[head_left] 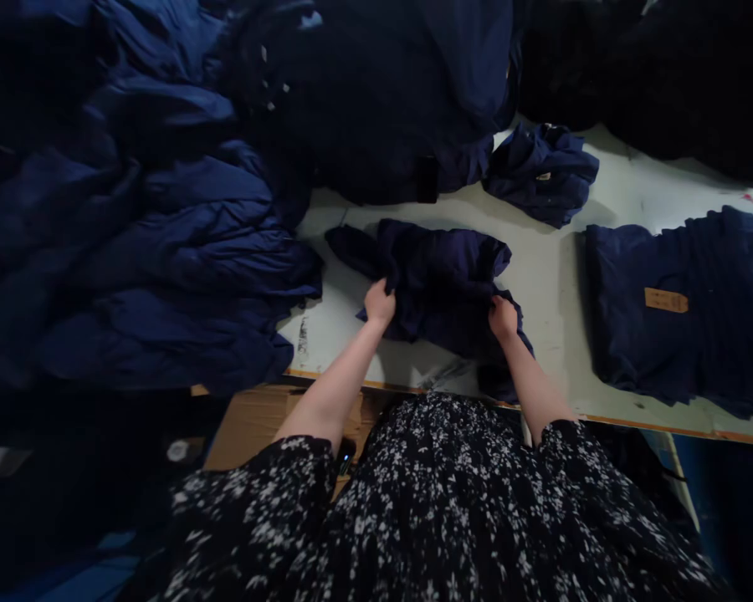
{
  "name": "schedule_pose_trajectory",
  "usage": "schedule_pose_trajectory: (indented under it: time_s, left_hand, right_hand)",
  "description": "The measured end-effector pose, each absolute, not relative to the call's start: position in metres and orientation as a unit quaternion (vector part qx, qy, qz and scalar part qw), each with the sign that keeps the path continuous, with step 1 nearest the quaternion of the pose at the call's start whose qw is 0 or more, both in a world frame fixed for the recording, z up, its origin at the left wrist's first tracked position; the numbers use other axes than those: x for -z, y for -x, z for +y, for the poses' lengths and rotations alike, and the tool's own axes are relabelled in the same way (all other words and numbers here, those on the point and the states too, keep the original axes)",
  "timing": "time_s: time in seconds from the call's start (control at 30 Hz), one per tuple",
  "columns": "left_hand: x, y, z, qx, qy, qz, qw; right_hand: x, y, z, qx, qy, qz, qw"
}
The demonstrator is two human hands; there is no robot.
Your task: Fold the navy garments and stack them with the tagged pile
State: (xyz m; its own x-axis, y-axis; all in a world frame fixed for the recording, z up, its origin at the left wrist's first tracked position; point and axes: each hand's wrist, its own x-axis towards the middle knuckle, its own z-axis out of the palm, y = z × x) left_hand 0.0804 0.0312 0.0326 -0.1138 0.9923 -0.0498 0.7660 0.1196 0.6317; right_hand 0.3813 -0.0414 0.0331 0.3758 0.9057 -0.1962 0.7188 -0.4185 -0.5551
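On pale table (543, 293) | navy garment (439, 280) between hands | left hand (380, 303) clenched on edge | right hand (503, 318) clenched on fold

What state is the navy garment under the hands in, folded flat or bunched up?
Bunched up: the navy garment lies in rumpled folds, held by the left hand and right hand.

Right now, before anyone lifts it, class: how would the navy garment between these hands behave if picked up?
Probably floppy: the navy garment bunches into soft folds where the left hand and right hand pinch it. It likely feels light for its size, since its edges look thin. It may slide across the pale table.
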Motion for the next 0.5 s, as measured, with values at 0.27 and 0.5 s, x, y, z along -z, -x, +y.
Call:
schedule_pose_trajectory:
  time_s: [0.27, 0.5]
  left_hand:
    - [-0.067, -0.187, -0.011, -0.182, -0.842, 0.496, 0.113]
    - [-0.027, -0.234, -0.057, 0.039, -0.928, 0.346, 0.135]
  right_hand:
    - [-0.037, -0.387, -0.014, -0.367, 0.720, -0.387, 0.444]
    - [-0.057, -0.377, -0.014, -0.196, 0.706, -0.610, 0.303]
